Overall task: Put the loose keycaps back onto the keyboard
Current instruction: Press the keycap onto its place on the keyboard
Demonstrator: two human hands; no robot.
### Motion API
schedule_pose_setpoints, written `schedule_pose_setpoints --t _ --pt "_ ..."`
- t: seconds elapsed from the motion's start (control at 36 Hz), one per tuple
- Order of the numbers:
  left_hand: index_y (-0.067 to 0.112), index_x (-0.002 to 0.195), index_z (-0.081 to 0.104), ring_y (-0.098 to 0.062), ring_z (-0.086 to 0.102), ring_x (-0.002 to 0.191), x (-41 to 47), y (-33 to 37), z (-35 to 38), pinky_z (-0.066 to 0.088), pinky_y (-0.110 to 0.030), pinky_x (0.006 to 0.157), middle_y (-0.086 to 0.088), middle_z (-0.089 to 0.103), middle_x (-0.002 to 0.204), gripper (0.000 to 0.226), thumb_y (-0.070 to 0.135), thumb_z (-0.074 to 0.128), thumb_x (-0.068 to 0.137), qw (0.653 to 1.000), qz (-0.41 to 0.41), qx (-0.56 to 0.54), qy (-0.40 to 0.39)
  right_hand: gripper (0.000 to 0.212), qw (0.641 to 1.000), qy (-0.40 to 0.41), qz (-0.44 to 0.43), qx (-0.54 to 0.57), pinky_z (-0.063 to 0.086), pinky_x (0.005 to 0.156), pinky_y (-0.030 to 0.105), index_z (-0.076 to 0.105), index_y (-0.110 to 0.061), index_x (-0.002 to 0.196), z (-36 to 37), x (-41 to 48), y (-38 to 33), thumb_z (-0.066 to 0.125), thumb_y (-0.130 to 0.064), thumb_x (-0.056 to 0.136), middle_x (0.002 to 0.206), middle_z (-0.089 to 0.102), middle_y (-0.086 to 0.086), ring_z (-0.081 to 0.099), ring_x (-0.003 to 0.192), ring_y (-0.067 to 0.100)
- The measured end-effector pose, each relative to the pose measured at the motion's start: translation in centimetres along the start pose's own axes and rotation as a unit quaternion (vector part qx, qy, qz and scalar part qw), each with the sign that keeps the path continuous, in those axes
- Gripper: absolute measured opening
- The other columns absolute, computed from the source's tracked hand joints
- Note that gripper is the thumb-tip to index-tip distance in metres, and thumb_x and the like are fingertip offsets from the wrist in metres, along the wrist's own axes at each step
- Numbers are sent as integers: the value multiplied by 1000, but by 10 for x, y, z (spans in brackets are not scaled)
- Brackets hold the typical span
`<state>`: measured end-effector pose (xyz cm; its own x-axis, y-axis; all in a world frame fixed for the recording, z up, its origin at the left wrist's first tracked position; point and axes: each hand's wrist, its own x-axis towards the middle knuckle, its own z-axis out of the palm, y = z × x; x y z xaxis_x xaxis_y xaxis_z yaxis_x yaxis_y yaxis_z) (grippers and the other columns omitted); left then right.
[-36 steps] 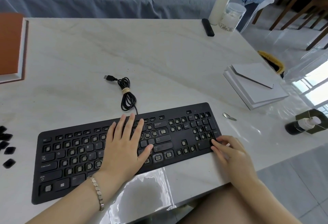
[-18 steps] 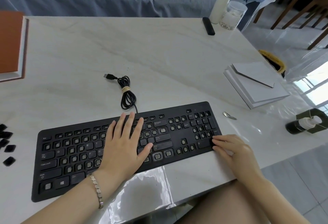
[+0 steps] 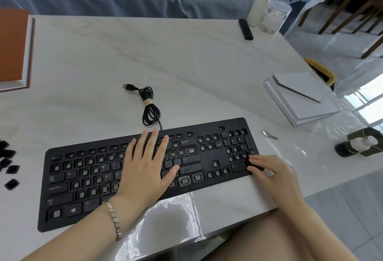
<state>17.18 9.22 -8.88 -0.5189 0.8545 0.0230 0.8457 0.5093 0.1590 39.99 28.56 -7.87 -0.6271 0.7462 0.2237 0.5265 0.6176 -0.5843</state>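
The left hand (image 3: 143,169) hides the middle keys of the keyboard (image 3: 209,129). At nine o'clock the loose keycaps (image 3: 12,169) are cut by the edge.
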Motion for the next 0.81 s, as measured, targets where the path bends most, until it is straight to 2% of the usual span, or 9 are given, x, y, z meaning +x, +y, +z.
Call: schedule_pose_setpoints --t 0.36,0.53,0.67,0.81 --pt "9 134 49 -35 32 133 0 0 1 20 -48 107 -20 43 142 75 59 10 94 1000 3 0 6 21 998 11 -53 -41 35 88 1 76 -10 78 2 -3 8 81 2 62 89 66 -10 56 86 4" --pt "9 134 48 -35 31 133 0 0 2 19 -48 107 -20 43 142 75 59 9 94 1000 3 2 5 11 995 16 -93 -16 40 85 5 76 -9 77 1 0 11 74 -12 67 89 66 -8 56 82 6" --pt "9 134 48 -35 31 133 0 0 2 18 -48 108 -20 43 142 76 59 9 94 1000 3 3 5 11 995 15 -97 -6 40 84 6 76 -10 75 1 3 13 70 -14 67 88 67 -8 56 81 5" --pt "9 134 49 -35 31 133 0 0 1 19 -48 107 -20 44 142 75 59 10 94 1000 4 3 6 12 991 32 -115 -57 38 84 4 77 -11 78 4 -1 12 67 -16 73 88 71 -2 52 82 7"
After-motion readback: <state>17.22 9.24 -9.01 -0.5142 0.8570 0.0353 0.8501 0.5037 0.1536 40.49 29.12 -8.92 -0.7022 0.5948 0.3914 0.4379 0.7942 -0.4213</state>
